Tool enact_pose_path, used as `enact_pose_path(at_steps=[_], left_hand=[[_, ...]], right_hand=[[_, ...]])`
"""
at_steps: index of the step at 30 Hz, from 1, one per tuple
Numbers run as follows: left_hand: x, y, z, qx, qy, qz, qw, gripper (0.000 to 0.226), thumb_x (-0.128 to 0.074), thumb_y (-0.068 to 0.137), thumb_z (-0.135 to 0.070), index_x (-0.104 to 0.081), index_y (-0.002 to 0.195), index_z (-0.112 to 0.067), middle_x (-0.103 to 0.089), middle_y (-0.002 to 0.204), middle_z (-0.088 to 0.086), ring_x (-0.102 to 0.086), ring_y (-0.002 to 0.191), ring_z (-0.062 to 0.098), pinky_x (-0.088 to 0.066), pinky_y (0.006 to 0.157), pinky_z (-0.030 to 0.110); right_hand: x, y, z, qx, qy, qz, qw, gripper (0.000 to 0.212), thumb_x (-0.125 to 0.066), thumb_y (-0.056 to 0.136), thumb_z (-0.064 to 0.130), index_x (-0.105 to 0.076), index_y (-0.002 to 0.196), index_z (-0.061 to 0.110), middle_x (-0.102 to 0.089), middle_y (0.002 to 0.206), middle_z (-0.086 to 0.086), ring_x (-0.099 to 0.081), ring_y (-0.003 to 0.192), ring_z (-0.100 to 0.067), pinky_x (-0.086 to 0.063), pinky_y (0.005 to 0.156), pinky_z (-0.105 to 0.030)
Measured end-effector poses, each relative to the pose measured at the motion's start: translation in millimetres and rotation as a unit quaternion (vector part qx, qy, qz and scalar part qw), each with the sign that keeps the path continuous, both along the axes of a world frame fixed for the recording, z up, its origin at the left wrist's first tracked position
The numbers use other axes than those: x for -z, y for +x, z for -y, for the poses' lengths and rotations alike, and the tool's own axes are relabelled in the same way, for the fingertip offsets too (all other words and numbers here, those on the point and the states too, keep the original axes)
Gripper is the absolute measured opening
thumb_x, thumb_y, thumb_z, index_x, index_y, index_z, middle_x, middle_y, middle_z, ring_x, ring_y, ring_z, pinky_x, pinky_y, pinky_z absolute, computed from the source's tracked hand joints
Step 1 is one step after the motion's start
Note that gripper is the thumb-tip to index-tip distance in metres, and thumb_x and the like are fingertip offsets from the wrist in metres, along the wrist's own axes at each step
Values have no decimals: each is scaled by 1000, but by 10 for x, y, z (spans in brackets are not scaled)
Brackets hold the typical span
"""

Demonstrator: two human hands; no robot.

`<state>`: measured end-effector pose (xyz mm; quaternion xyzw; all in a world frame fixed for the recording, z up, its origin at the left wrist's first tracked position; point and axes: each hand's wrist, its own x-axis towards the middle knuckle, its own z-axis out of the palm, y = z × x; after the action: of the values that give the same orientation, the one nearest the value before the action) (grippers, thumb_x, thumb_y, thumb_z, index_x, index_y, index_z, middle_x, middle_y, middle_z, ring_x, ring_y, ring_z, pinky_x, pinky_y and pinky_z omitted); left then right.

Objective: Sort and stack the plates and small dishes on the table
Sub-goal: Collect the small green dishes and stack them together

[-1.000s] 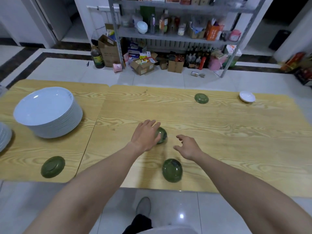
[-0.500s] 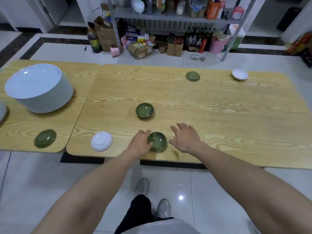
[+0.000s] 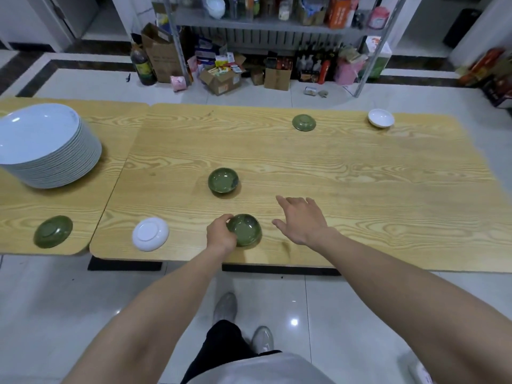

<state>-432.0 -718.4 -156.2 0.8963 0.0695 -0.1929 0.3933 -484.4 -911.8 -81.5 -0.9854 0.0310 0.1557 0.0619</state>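
Observation:
My left hand (image 3: 220,234) grips the left rim of a small green dish (image 3: 246,230), upright and near the table's front edge. My right hand (image 3: 302,218) hovers just right of it with fingers spread, holding nothing. A second upright green dish (image 3: 223,180) sits further in. An upside-down white dish (image 3: 150,233) lies left of my left hand. An upside-down green dish (image 3: 53,231) rests on the left table. At the far side sit another overturned green dish (image 3: 304,122) and an upright white dish (image 3: 381,118).
A tall stack of white plates (image 3: 47,145) stands on the left table. The two wooden tables (image 3: 360,189) meet at a seam. Beyond them, a metal shelf (image 3: 277,23) with boxes and bottles stands on the tiled floor.
My left hand left the further green dish upright and moved back to the nearer green dish, now upright too. My right hand stays open beside it. The view pulled back, bringing the white dish into sight.

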Motion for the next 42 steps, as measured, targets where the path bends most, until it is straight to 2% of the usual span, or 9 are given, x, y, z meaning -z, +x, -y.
enact_pose_path(at_steps=[8, 12, 17, 19, 23, 29, 34, 39, 42], left_hand=[[-328, 444, 78, -63, -33, 44, 997, 55, -54, 84, 15, -61, 131, -14, -63, 124, 12, -60, 111, 30, -53, 97, 42], [-393, 750, 44, -90, -36, 63, 993, 55, -54, 81, 16, -63, 128, -13, -64, 124, 11, -60, 114, 27, -50, 101, 38], [-295, 1101, -16, -101, -32, 66, 992, 50, -57, 80, 13, -68, 121, -14, -67, 110, 8, -63, 105, 27, -53, 94, 35], [-229, 1221, -23, -97, -26, 64, 993, 48, -58, 81, 12, -68, 121, -14, -69, 112, 9, -62, 103, 25, -50, 92, 29], [-112, 1425, -32, -77, -18, 51, 996, 47, -59, 82, 10, -68, 122, -13, -69, 116, 8, -61, 110, 26, -44, 90, 22], [-91, 1580, -44, -10, 11, 67, 998, 49, -57, 87, 9, -59, 134, -7, -61, 132, 13, -53, 126, 29, -39, 109, 30], [-81, 1556, -70, 81, 70, 93, 990, 55, -50, 89, 8, -50, 142, -10, -54, 124, 18, -50, 119, 32, -40, 98, 31], [-84, 1530, -80, 97, 83, 80, 989, 59, -51, 87, 12, -45, 143, -6, -41, 126, 12, -50, 105, 24, -42, 91, 27], [-61, 1512, -105, 116, 93, 75, 986, 64, -52, 87, 10, -37, 147, -3, -37, 127, 11, -48, 108, 24, -40, 89, 24]], right_hand=[[-143, 242, 31, -23, 5, 22, 999, 61, -45, 100, 46, -31, 150, 13, -51, 142, -9, -42, 133, -29, -30, 112, -43], [-208, 476, 43, -29, 3, 33, 999, 61, -45, 100, 45, -30, 151, 13, -48, 144, -7, -39, 135, -28, -29, 111, -42], [-233, 830, 61, -26, 1, 37, 999, 62, -46, 100, 45, -30, 150, 13, -49, 143, -7, -39, 135, -28, -31, 110, -41], [-217, 952, 69, -22, 2, 32, 999, 61, -47, 100, 44, -32, 150, 13, -49, 143, -8, -40, 134, -28, -33, 108, -41], [-160, 1154, 96, -12, 1, 21, 1000, 60, -48, 99, 43, -32, 149, 13, -52, 140, -8, -44, 130, -30, -37, 102, -40], [-63, 1377, 87, 3, 4, -3, 1000, 61, -49, 99, 41, -31, 150, 14, -52, 139, -8, -46, 126, -31, -39, 97, -41], [-14, 1507, -6, 1, 13, -18, 1000, 61, -49, 99, 39, -28, 151, 13, -49, 143, -9, -44, 130, -30, -37, 100, -41], [-27, 1596, -27, 1, 9, -20, 1000, 62, -49, 100, 38, -27, 152, 13, -47, 146, -11, -43, 131, -31, -37, 102, -41], [-13, 1625, -32, 2, 7, -21, 1000, 61, -49, 99, 37, -29, 151, 13, -48, 145, -11, -44, 130, -31, -37, 102, -42]])
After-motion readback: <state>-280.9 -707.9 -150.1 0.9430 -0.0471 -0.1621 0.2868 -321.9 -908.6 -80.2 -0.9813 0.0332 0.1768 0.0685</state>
